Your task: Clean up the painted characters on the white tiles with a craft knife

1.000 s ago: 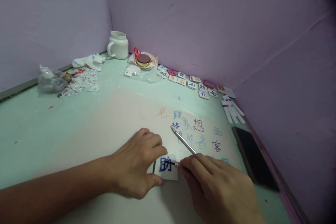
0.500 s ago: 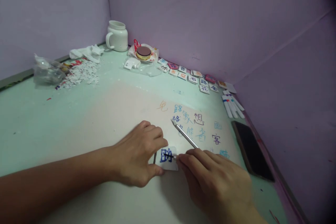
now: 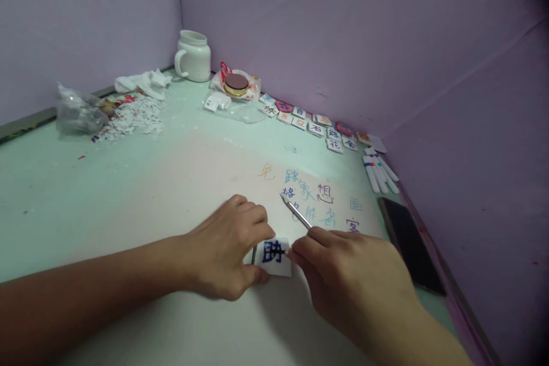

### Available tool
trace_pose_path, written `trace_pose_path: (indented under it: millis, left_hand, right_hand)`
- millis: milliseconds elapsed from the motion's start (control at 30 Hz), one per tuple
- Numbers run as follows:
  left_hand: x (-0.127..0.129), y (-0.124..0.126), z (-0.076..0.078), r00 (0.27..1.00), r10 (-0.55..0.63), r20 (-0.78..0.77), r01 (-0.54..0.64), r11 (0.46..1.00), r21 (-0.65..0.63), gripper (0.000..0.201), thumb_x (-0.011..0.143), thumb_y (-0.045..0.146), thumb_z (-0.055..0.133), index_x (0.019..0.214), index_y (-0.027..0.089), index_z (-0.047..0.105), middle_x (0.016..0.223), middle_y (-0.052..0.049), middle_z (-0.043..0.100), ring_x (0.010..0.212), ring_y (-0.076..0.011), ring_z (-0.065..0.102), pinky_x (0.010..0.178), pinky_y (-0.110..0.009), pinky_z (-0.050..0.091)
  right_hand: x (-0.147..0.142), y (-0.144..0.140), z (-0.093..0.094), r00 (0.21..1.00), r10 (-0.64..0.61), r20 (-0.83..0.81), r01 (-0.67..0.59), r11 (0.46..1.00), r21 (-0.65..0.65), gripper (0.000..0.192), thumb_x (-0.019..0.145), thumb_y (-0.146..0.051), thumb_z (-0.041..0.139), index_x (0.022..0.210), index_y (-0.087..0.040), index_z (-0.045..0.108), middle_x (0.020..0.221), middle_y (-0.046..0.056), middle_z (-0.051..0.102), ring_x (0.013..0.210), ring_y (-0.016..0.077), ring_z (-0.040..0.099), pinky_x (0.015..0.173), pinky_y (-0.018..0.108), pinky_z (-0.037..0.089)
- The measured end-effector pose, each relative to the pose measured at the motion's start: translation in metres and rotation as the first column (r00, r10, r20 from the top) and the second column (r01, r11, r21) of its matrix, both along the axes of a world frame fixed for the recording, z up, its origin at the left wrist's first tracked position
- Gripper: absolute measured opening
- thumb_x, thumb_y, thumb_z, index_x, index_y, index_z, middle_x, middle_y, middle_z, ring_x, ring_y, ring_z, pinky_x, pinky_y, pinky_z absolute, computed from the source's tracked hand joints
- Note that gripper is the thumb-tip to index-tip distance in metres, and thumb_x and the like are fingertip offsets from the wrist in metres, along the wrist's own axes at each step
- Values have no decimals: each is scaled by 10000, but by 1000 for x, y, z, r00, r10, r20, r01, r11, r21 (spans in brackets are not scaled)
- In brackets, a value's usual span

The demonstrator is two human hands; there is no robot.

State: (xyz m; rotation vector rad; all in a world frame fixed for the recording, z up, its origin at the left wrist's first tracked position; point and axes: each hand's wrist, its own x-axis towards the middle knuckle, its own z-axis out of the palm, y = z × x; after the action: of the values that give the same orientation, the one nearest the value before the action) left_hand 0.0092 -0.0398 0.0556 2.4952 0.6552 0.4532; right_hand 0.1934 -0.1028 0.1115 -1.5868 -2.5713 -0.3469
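Observation:
My left hand (image 3: pixel 234 249) grips a small white card (image 3: pixel 281 270) at its left edge, fingers on the far corner and thumb on the near one. The card bears a bold dark-blue Chinese character and seems to have some thickness. Pinched in my right hand (image 3: pixel 347 274) is a pen (image 3: pixel 283 251) whose thin black tip is over the character; most of it is hidden by my fingers. A slim silver pen-like stick (image 3: pixel 298 211) points away to the upper left, its near end behind my right hand. I cannot tell whether that hand holds it too.
Coloured characters (image 3: pixel 325 193) are written beyond my hands. Rightward lie a phone (image 3: pixel 412 246) and several white markers (image 3: pixel 380 171). Character cards (image 3: pixel 316 129) line the back wall. A mug (image 3: pixel 195 57), round gold-rimmed container (image 3: pixel 236 84), paper scraps (image 3: pixel 135 117) and plastic bag (image 3: pixel 79 111) stand farther back.
My right hand has shifted slightly up and left, with its black pen tip still at the character. My left hand keeps its hold on the card. The view has tilted a little.

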Motion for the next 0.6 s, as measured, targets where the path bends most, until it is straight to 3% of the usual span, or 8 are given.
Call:
trace_pose_path:
  millis: [267, 600]
  left_hand:
    - [1, 0, 1, 1000, -3, 4, 3, 1000, -21, 300, 648, 266, 743, 903, 171, 617, 854, -40, 510, 802, -219, 496, 806, -405, 358]
    - [1, 1, 2, 1000, -9, -5, 9, 999, -31, 297, 651, 261, 741, 907, 170, 622, 858, -44, 515, 798, -216, 487, 794, -411, 363]
  right_hand:
    - [4, 2, 3, 996, -88, -28, 86, 994, -63, 173, 738, -238, 618, 567, -251, 641, 492, -46, 622, 372, 122, 521, 430, 296, 130]
    - [-1, 4, 1, 998, -69, 11, 69, 995, -67, 175, 727, -201, 614, 558, -242, 635, 490, -42, 622, 364, 130, 521, 425, 299, 120]
